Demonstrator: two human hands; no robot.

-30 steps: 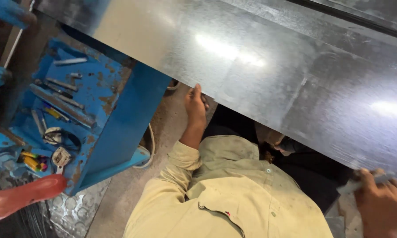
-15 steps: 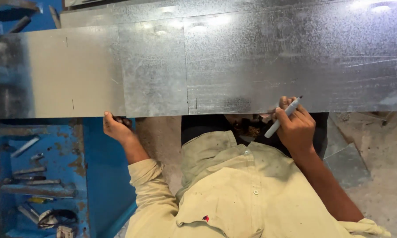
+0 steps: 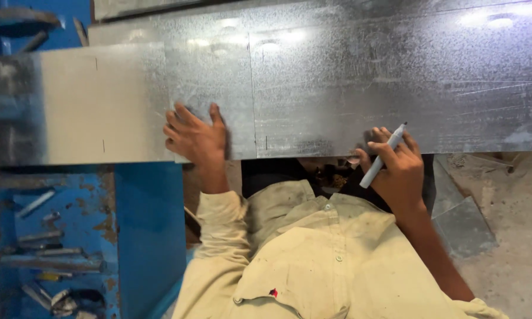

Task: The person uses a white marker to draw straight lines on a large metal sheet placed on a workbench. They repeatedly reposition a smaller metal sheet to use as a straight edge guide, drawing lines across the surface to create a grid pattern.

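Observation:
A wide galvanised metal sheet [image 3: 348, 77] spans the view in front of me, with a smaller sheet [image 3: 130, 100] overlapping it at the left. My left hand [image 3: 196, 137] lies flat on the smaller sheet near its lower edge, fingers spread. At the lower edge of the wide sheet my right hand [image 3: 396, 168] holds a grey marker [image 3: 384, 155], tip pointing up toward the metal. Short dark marks show on the sheets near both hands. My pale yellow shirt [image 3: 313, 260] fills the bottom centre.
A blue metal machine stand [image 3: 148, 236] stands at lower left, with a tray of tools [image 3: 47, 254] holding rods and bits. A scrap of sheet metal [image 3: 464, 227] lies on the dusty concrete floor [image 3: 514, 236] at right.
My left hand has moved from gripping the sheet's lower edge up onto its face, lying flat. My right hand with the marker stays at the lower edge.

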